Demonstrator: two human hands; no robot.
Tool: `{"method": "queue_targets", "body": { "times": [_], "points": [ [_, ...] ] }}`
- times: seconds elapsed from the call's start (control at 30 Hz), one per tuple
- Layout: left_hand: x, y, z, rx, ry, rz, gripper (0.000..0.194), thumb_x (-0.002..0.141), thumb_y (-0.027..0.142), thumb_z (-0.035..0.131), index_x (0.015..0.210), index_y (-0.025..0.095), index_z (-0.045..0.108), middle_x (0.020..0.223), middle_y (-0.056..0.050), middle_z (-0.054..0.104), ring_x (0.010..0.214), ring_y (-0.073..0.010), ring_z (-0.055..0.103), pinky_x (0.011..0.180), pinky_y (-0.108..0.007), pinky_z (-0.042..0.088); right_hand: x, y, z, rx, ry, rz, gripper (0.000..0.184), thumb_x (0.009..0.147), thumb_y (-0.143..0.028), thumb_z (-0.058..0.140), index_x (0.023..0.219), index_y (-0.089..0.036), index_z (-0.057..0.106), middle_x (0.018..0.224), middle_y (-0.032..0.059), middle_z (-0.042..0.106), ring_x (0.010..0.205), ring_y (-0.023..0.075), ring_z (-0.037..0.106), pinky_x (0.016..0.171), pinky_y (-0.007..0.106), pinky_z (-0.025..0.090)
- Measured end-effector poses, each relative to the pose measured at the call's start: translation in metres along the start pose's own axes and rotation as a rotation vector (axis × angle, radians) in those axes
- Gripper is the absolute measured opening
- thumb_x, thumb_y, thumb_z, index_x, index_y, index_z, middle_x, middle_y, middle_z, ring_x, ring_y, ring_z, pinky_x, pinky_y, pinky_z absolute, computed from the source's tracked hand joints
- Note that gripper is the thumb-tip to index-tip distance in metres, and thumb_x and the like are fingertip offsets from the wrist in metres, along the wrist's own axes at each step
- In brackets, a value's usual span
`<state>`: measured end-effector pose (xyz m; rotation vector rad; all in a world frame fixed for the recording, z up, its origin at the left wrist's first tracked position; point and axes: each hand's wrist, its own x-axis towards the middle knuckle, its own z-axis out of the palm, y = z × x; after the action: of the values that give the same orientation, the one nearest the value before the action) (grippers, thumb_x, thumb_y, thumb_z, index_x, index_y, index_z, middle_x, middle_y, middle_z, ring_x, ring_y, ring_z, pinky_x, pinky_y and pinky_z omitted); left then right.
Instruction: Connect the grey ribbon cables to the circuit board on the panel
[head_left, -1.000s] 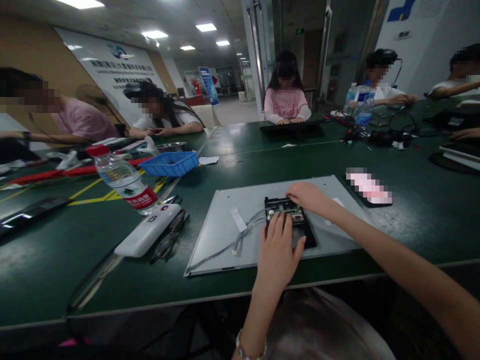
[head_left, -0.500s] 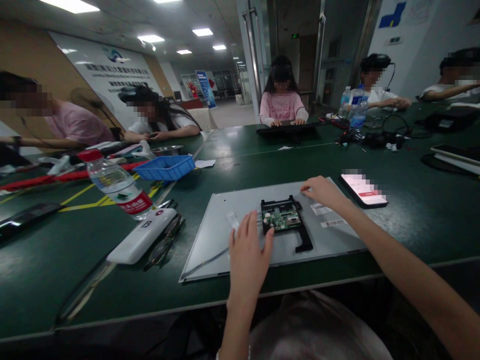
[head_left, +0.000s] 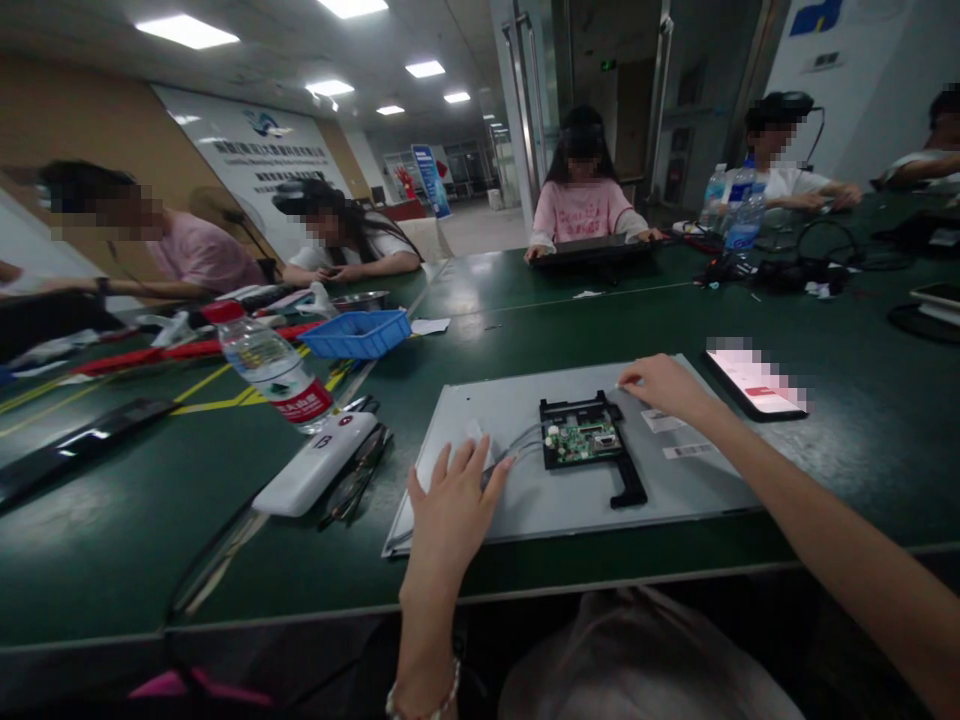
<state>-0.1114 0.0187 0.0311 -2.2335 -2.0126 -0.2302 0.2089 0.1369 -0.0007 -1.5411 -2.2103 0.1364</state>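
Observation:
A flat grey display panel lies on the green table. On it sits a black plastic frame holding a green circuit board, with thin grey cables running out leftward. My left hand is over the panel's left part, fingers spread, thumb and fingertips beside the cables; whether it touches them I cannot tell. My right hand is at the panel's far right, just past the frame's upper right corner. Its thumb and forefinger are pinched together; anything between them is too small to name.
Left of the panel are a white power bank, glasses, a water bottle and a blue tray. A lit phone lies to the right. Several people sit around the table, one behind a dark flat panel.
My left hand has moved left, away from the black frame, uncovering the cables. My right hand stays by the frame's upper right corner. The whole view has shifted slightly.

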Motion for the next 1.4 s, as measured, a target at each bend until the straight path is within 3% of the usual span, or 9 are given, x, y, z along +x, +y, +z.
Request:
{"method": "queue_targets", "body": {
  "times": [0.23,0.33,0.47,0.6,0.7,0.83,1.07,1.4],
  "points": [
    [0.007,-0.008,-0.003,0.000,-0.028,-0.015,0.039,0.095,0.043,0.036,0.126,0.027,0.054,0.137,-0.006,0.052,0.136,-0.0315,0.033,0.102,-0.071,0.019,-0.001,-0.007,-0.005,0.038,0.050,0.009,0.024,0.080,-0.022,0.053,0.089,-0.020,0.075,0.089,0.0057,0.074,0.083,0.0202,0.067,0.078,0.033,0.050],
    [0.008,-0.002,-0.001,-0.017,0.049,-0.047,0.042,0.095,0.044,0.036,0.128,0.023,0.051,0.139,-0.011,0.049,0.134,-0.0331,0.034,0.102,-0.070,0.022,-0.001,-0.012,-0.006,0.054,0.054,-0.005,0.024,0.079,-0.019,0.053,0.088,-0.021,0.075,0.088,0.0053,0.074,0.084,0.0202,0.067,0.079,0.033,0.050],
    [0.003,0.034,0.003,-0.128,0.178,0.030,0.047,0.095,0.046,0.035,0.132,0.018,0.045,0.143,-0.015,0.042,0.135,-0.0308,0.033,0.106,-0.060,0.027,-0.001,-0.021,-0.004,0.091,0.095,-0.034,0.023,0.081,-0.019,0.053,0.090,-0.020,0.074,0.092,0.0053,0.073,0.088,0.0200,0.066,0.082,0.033,0.049],
    [-0.007,0.080,0.012,-0.253,0.128,0.267,0.049,0.094,0.045,0.038,0.136,0.019,0.040,0.144,-0.012,0.042,0.136,-0.0256,0.032,0.108,-0.051,0.032,0.000,-0.032,-0.003,0.123,0.136,-0.069,0.021,0.084,-0.018,0.053,0.092,-0.018,0.072,0.096,0.0062,0.072,0.091,0.0191,0.065,0.085,0.032,0.048],
    [-0.013,0.098,0.022,-0.267,0.118,0.311,0.051,0.093,0.044,0.042,0.136,0.017,0.039,0.143,-0.012,0.042,0.138,-0.0261,0.030,0.108,-0.050,0.032,0.001,-0.038,-0.002,0.158,0.136,-0.088,0.020,0.085,-0.016,0.054,0.093,-0.018,0.071,0.095,0.0060,0.072,0.089,0.0179,0.065,0.085,0.031,0.048],
    [-0.015,0.099,0.030,-0.230,0.141,0.350,0.051,0.093,0.042,0.043,0.136,0.015,0.039,0.144,-0.013,0.041,0.139,-0.0277,0.027,0.109,-0.050,0.031,0.002,-0.041,0.001,0.252,0.153,-0.108,0.018,0.084,-0.016,0.055,0.092,-0.018,0.071,0.092,0.0052,0.072,0.085,0.0166,0.065,0.081,0.030,0.049],
    [-0.017,0.099,0.028,-0.197,0.155,0.361,0.051,0.094,0.041,0.039,0.137,0.014,0.038,0.143,-0.014,0.042,0.137,-0.0279,0.030,0.107,-0.048,0.034,0.004,-0.045,0.008,0.412,0.152,-0.097,0.022,0.081,-0.011,0.054,0.093,-0.018,0.071,0.090,0.0044,0.072,0.081,0.0151,0.066,0.076,0.027,0.051],
    [-0.017,0.101,0.028,-0.183,0.160,0.357,0.051,0.094,0.041,0.039,0.137,0.013,0.038,0.142,-0.014,0.043,0.137,-0.0282,0.030,0.106,-0.049,0.035,0.005,-0.045,0.008,0.222,0.181,-0.130,0.023,0.085,-0.014,0.052,0.096,-0.019,0.071,0.097,0.0062,0.071,0.090,0.0178,0.064,0.085,0.032,0.048]
  ]
}}
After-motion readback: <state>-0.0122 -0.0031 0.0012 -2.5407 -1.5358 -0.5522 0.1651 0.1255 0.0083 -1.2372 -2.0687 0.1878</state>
